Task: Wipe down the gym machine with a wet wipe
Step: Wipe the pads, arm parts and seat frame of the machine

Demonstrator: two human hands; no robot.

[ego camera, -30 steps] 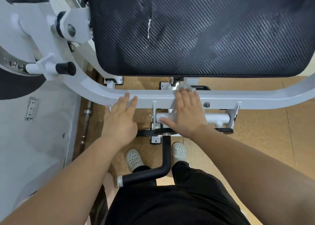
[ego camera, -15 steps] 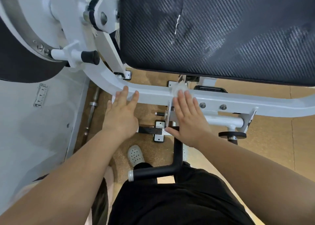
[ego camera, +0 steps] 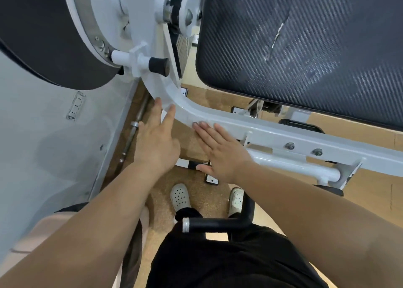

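Gym machine frame point(ego camera: 272, 134) lies under the straight fingers of right hand point(ego camera: 224, 154) and left hand point(ego camera: 157, 143), near its bend.

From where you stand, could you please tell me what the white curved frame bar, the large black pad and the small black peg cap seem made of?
White curved frame bar: probably painted steel, glossy; highlights and bolts show.
Large black pad: likely vinyl embossed with a weave pattern, slightly shiny; a pale tear shows.
Small black peg cap: seemingly matte rubber, no glare.

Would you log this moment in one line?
left hand: open, on white frame bend | right hand: flat on frame | wipe: unclear
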